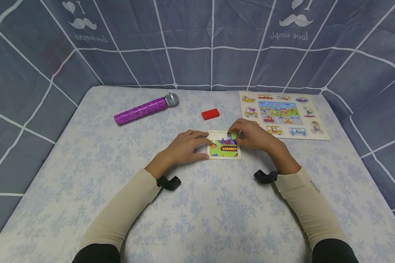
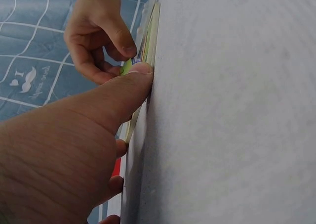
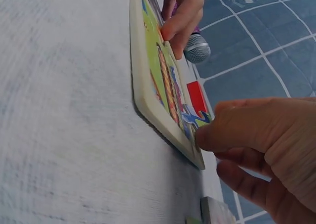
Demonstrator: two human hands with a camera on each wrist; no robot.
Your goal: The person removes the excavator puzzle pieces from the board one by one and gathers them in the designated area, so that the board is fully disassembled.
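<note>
A small wooden jigsaw puzzle board (image 1: 224, 157) lies on the table, showing a tracked vehicle on green. My left hand (image 1: 188, 147) holds its left side, thumb at the near corner and fingers reaching over the left edge. At the far right corner, my right hand (image 1: 251, 134) pinches a blue and green puzzle piece (image 3: 200, 118) between thumb and finger. In the right wrist view the piece is tilted over the board's edge. The strip along the board's far side shows bare pale wood. My right fingertips partly hide the piece in the head view.
Beyond the board lies a red block (image 1: 210, 114). A purple glittery microphone (image 1: 141, 110) rests at the far left. A larger wooden vehicle puzzle (image 1: 319, 136) lies at the far right, close behind my right hand. A grey checked cloth (image 1: 191, 67) hangs behind the table.
</note>
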